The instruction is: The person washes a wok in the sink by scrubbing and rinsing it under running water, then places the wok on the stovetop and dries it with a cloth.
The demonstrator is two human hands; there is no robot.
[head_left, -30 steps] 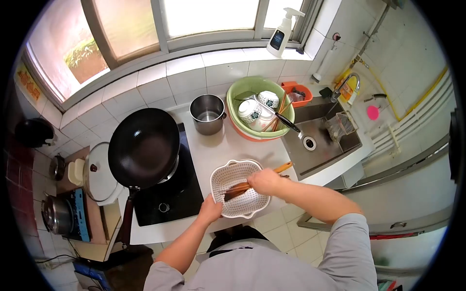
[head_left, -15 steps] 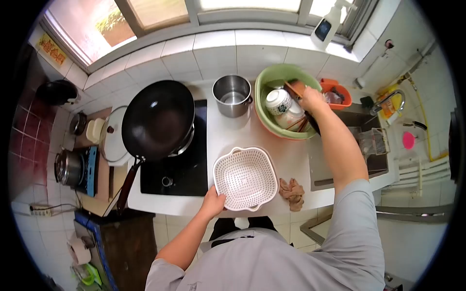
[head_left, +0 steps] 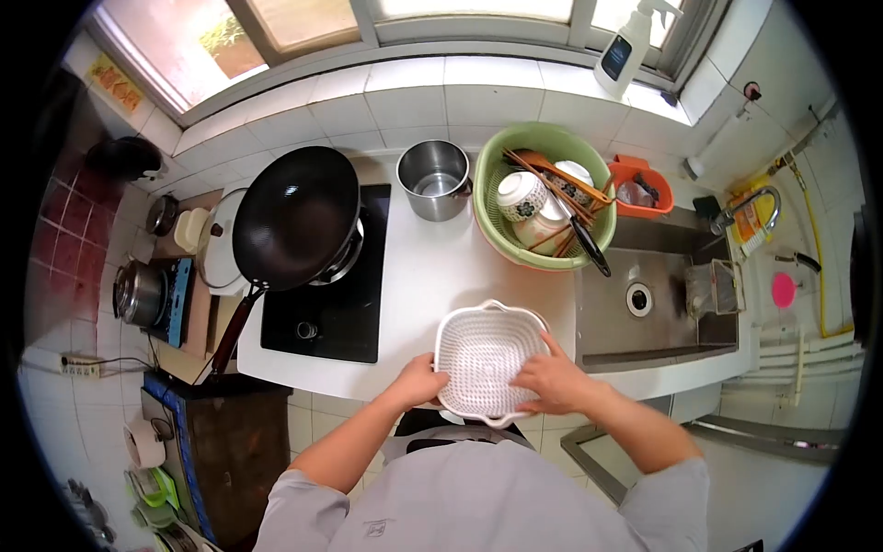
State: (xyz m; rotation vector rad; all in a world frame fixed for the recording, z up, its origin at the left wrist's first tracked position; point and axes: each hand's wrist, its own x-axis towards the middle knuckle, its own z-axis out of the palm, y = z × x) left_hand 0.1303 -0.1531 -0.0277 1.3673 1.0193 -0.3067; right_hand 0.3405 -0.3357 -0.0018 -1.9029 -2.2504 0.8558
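Observation:
A white perforated plastic basket [head_left: 483, 354] with scalloped handles sits at the counter's front edge, close to my body. My left hand [head_left: 421, 381] grips its left rim, thumb over the inside wall. My right hand [head_left: 555, 379] is at its right side, with fingers bent over the rim into the basket. Behind stands a green basin [head_left: 497, 235] with patterned bowls [head_left: 521, 196], chopsticks, a wooden spatula [head_left: 575, 178] and a black-handled utensil [head_left: 589, 247] leaning across its rim. The brown cloth is out of sight.
A black wok [head_left: 296, 221] rests on the stove at left. A steel pot [head_left: 434, 179] stands beside the basin. To the right are an orange container [head_left: 641, 198] and a steel sink [head_left: 644, 336] with a faucet [head_left: 750, 201]. A spray bottle [head_left: 625, 55] stands on the sill.
My right hand has come from the basin down to the basket's right side. The basket has shifted slightly right and toward me. Wooden and black-handled utensils now lie across the basin.

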